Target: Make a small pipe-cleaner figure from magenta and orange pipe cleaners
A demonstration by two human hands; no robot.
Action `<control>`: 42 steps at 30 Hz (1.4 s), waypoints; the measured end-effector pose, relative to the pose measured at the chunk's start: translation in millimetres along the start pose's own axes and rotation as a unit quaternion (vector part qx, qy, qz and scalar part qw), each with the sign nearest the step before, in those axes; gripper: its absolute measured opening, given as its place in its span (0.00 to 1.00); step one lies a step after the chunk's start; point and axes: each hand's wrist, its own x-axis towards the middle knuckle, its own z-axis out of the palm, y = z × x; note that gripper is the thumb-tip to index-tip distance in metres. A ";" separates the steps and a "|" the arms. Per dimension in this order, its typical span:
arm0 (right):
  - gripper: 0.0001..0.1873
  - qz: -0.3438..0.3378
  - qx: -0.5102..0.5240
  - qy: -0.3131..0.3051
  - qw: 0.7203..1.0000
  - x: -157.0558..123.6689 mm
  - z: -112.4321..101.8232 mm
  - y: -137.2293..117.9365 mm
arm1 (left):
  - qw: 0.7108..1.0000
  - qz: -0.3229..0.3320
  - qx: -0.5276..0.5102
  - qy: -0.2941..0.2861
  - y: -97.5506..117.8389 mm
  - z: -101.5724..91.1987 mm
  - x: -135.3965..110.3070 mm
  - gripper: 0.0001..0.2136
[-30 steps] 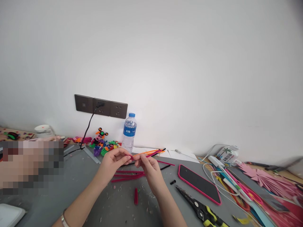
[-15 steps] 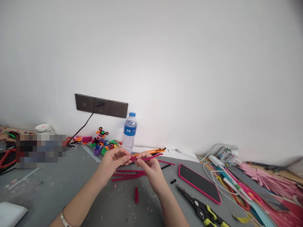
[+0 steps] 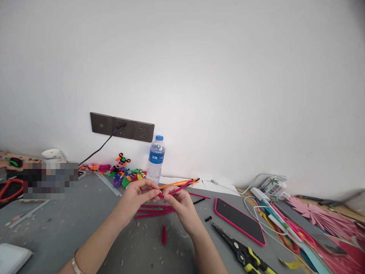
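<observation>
A magenta pipe cleaner (image 3: 182, 188) is pinched between thumb and fingers of both the left grip (image 3: 142, 193) and the right grip (image 3: 178, 197), each closed on it; its free end passes the right fingers and slants up toward the far edge of the tabletop (image 3: 76, 219). The two grips are almost touching, above the middle of the tabletop, nearer its far edge than its near one. Below them lie loose magenta stems (image 3: 154, 216), with a short magenta piece (image 3: 164, 235) closer to the near edge. A phone (image 3: 239, 221) lies toward the right edge, pliers (image 3: 235, 245) toward the near right corner. At the far edge a water bottle (image 3: 156, 158) stands by the wall (image 3: 216, 83), fuzzy figures (image 3: 119, 163) to its left, beneath a dark socket panel (image 3: 101, 122) with a black cable (image 3: 97, 151) plugged in. Compared with half a second ago, the pipe cleaner's free end points more steeply upward; the blurred arm seen over the left side one second ago has gone from there, and the cable slants further left.
</observation>
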 end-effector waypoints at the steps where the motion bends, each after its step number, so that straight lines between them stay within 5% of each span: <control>1: 0.08 -0.002 0.002 -0.007 1.000 -0.3 -0.5 -0.3 | 1.000 -0.001 -0.005 -0.004 -0.1 0.3 -0.3 0.09; 16: 0.10 0.015 0.001 -0.074 0.997 -3.1 -2.6 -7.8 | 0.999 -0.046 0.002 -0.029 0.0 -0.1 -2.7 0.11; 22: 0.10 -0.001 -0.037 0.018 0.999 -0.4 -6.6 -4.2 | 0.996 -0.081 0.025 -0.023 3.4 -4.5 -1.4 0.18; 28: 0.06 -0.049 -0.037 0.079 0.995 3.2 -8.1 -1.2 | 0.946 -0.212 0.140 -0.203 -13.7 -7.5 -6.2 0.14; 32: 0.07 -0.039 -0.026 0.080 0.996 4.0 -7.6 2.1 | 0.921 -0.265 0.172 -0.229 -25.7 -5.3 -9.7 0.15; 37: 0.08 -0.036 -0.018 0.066 0.997 4.5 -6.8 2.6 | 0.933 -0.217 0.198 -0.207 -16.0 -2.5 -8.5 0.15; 42: 0.07 -0.054 -0.054 0.073 0.994 4.4 -6.1 -2.1 | 0.983 -0.096 0.131 -0.083 -2.2 -0.8 -3.5 0.18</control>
